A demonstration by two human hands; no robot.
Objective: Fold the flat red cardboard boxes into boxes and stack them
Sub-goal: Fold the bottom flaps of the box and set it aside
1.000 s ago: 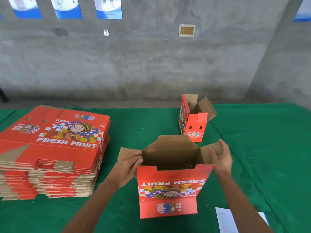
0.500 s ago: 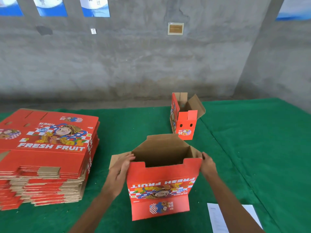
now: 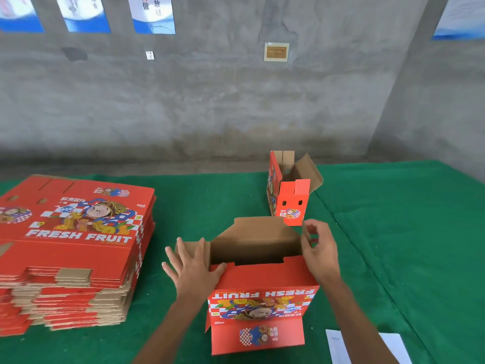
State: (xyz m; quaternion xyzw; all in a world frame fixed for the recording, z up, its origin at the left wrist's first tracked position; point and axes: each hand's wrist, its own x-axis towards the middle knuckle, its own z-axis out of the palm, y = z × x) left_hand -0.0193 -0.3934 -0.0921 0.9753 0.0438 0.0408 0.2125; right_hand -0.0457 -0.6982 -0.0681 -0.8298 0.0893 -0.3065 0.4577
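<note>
half-folded red box (image 3: pixel 258 292) upright on the green table (image 3: pixel 393 232), both hands at its open top.
since half a second ago the left hand (image 3: pixel 193 266) has flattened, fingers spread, pressing the box's left brown flap (image 3: pixel 195 252) with the thumb on the front rim; the right hand (image 3: pixel 316 248) has lifted from the right corner and now curls its fingers loosely round the right flap, which it mostly hides. inside of box in shadow, bottom not visible. box print reads upside down, opening faces up, long axis left-right. flat stack (image 3: pixel 70 248) left of the box, cut by frame edge. finished box (image 3: pixel 288 189) behind it, open top. paper sheet (image 3: pixel 341 348) right of the box, cropped.
</note>
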